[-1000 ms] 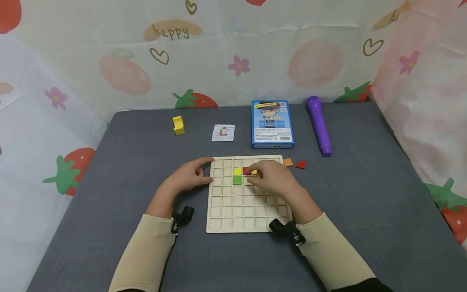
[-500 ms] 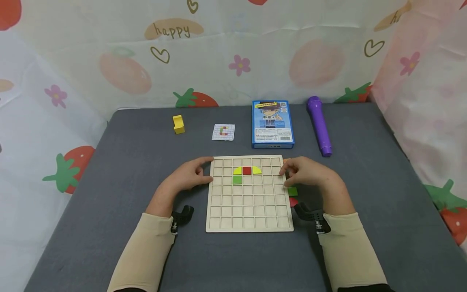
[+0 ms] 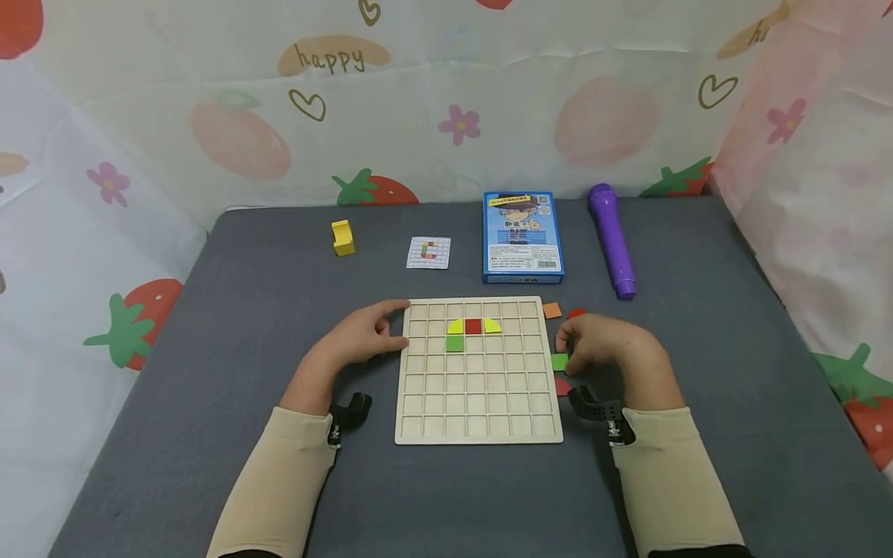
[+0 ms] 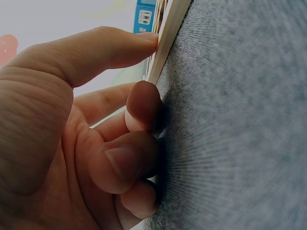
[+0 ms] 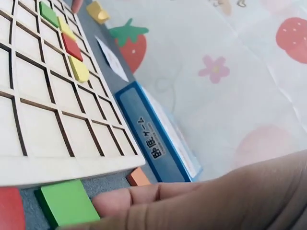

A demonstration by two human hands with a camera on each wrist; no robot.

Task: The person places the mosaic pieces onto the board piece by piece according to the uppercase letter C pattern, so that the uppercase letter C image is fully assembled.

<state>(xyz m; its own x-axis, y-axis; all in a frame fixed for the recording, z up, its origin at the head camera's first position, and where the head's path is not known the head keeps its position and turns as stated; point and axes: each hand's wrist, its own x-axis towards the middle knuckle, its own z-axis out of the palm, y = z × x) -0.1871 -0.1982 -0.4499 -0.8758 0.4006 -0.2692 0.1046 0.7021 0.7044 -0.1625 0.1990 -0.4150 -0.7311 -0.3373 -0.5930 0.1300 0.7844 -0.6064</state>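
The left hand [image 3: 356, 333], thumb and forefinger spread without gripping, touched the wooden grid board [image 3: 478, 443]. The right hand [image 3: 607, 341] curled over a loose green tile [image 5: 69, 203] beside the board's right edge; whether it pinched was unclear. Opposite edges seemed the surest hold, the board kept still. Board cells held two yellow tiles [image 3: 456, 328] flanking a red tile [image 3: 473, 326], plus a seated green square [image 3: 455, 343].
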